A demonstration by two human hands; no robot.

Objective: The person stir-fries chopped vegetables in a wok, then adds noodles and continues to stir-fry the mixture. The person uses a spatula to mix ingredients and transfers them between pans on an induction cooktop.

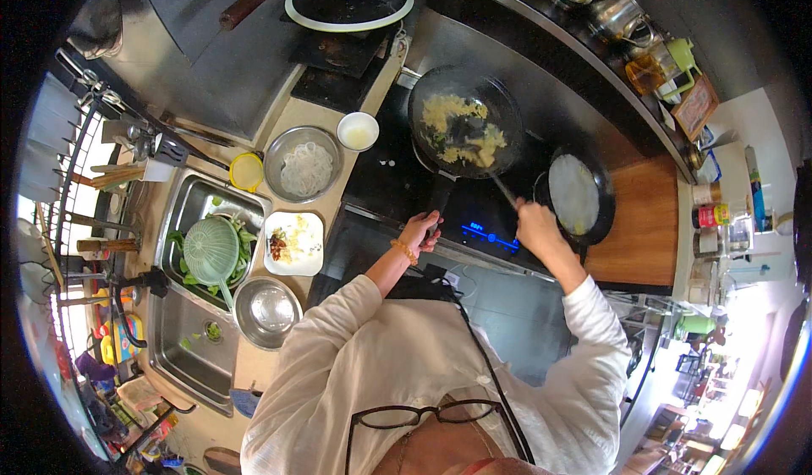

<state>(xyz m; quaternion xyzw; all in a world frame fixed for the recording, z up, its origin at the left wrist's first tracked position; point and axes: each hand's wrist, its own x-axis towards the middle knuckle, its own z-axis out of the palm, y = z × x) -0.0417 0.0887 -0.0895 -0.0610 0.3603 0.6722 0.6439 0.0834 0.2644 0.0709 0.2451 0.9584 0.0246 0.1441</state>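
My left hand (421,232) grips the black handle of a dark wok (466,121) on the black glass cooktop. Scrambled egg (453,112) with bits of green lies spread in the wok. My right hand (536,226) is closed around the handle of a spatula (504,191), whose far end is in the wok among the egg. To the right, a second black pan (606,205) holds something pale and flat (573,194); what it is I cannot tell. A blue-lit control panel (491,237) shows between my hands.
Left of the cooktop stand a steel bowl of white noodles (307,163), a small white bowl (358,131), a white plate with chopped ingredients (294,244) and an empty steel bowl (267,313). A green strainer (211,250) rests over leafy greens in the sink. A wooden board (634,221) lies right.
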